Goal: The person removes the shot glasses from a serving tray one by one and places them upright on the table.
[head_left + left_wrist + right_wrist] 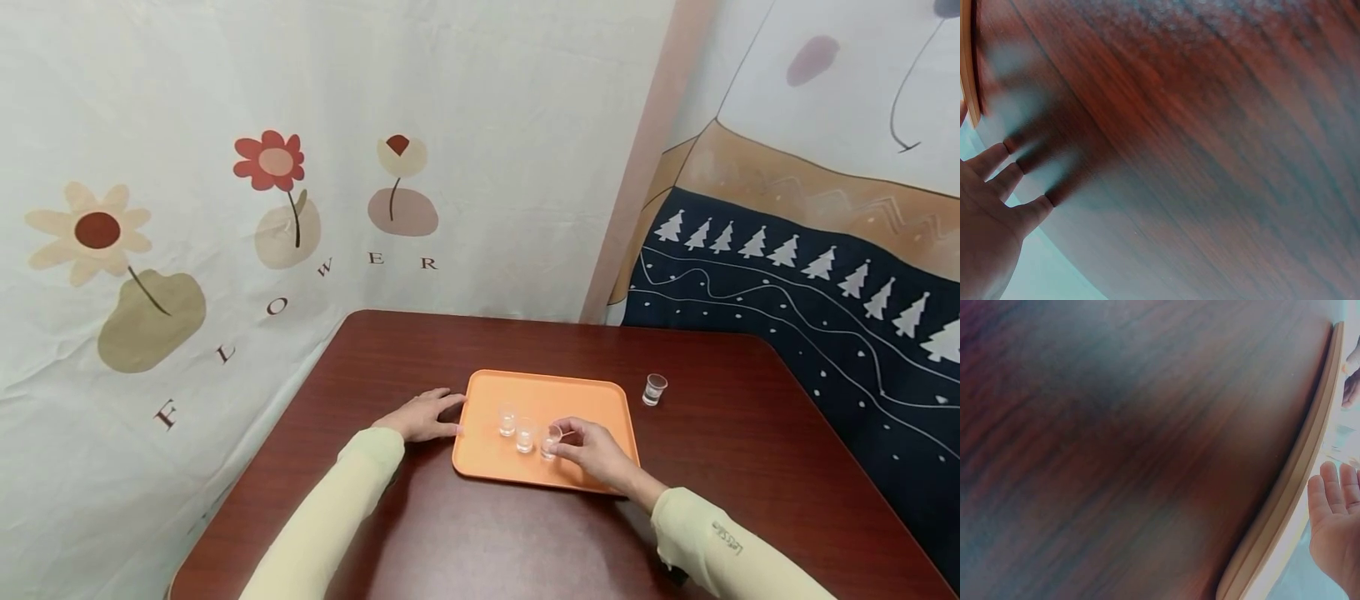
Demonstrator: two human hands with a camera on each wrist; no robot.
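Observation:
An orange tray (592, 400) lies on the dark red-brown table. Three small clear glasses stand on it in a slanting row: a left glass (507, 420), a middle glass (524, 438) and a right glass (547, 447). My right hand (596, 452) pinches the right glass between thumb and fingers, close over the tray. At the tray's left edge my left hand (425, 416) spreads its fingers, with the fingertips right at the rim. In the left wrist view, the fingers of the left hand (991, 212) reach down to the wood. The right wrist view shows part of the right hand (1338, 519) beyond the tray's rim (1285, 506).
Another small clear glass (654, 389) stands on the table (420, 350) to the right of the tray. A white curtain (510, 125) printed with flowers hangs behind the table, and a dark blue cloth (750, 283) with white trees hangs at the right.

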